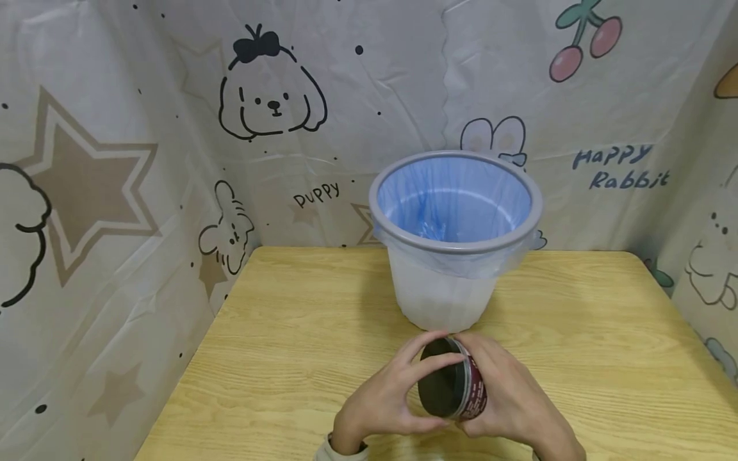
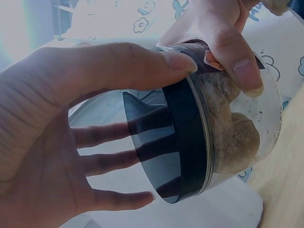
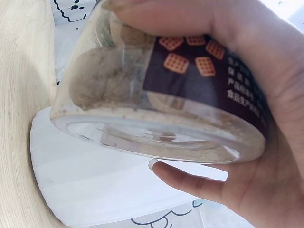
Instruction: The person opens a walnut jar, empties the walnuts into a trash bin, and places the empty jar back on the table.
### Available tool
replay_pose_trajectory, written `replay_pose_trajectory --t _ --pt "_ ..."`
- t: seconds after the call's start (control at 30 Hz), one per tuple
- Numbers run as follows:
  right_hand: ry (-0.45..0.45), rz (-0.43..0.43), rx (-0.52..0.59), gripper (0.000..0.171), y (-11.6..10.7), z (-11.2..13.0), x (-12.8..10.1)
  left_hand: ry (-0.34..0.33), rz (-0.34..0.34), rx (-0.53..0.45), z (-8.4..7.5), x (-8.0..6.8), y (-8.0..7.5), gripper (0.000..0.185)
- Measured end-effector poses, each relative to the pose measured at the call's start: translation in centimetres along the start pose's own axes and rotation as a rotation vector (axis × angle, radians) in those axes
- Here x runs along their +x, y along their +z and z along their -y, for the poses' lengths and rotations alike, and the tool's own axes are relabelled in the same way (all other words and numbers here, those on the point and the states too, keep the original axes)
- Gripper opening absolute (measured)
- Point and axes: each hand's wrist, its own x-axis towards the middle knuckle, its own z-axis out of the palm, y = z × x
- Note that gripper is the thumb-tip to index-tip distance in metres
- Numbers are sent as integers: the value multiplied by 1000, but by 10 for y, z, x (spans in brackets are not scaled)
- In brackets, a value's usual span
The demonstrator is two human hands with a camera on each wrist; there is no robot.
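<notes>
A clear plastic jar (image 1: 475, 392) with a dark purple label is held tilted above the table's near part, its dark see-through lid (image 1: 441, 387) facing left. My left hand (image 1: 389, 394) holds the lid, thumb on its rim and fingers round the far side, partly visible through it in the left wrist view. My right hand (image 1: 510, 394) grips the jar's body over the label. Inside the jar are brown, roundish lumps (image 2: 237, 142), whose kind I cannot make out. The jar's base (image 3: 156, 137) shows in the right wrist view.
Just beyond the hands, a white bin (image 1: 444, 298) with a grey rim (image 1: 455, 246) stands on the wood-grain table (image 1: 288, 333). A bluish plastic bag (image 1: 461, 211) lines it. Printed cloth (image 1: 357, 115) hangs behind the table and at both sides.
</notes>
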Motion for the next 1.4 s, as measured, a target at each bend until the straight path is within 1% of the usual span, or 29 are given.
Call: replay_pose_trajectory --t 0.13,0.33,0.63,0.9,1.1,1.4 --pt "-1 6 -4 104 1 0 0 2 3 -13 1 -1 0 91" --pt "6 6 -14 103 1 0 -1 1 3 5 1 0 0 90" --pt "3 10 -26 103 2 0 -2 -18 4 -26 1 0 -1 88" --pt "13 15 -27 103 2 0 -2 -62 -1 -32 1 -2 1 89" --pt "4 6 -23 103 2 0 -2 -62 -16 -29 1 -2 1 89" --pt "-2 10 -27 102 3 -2 -1 -85 -21 -41 3 -1 3 89"
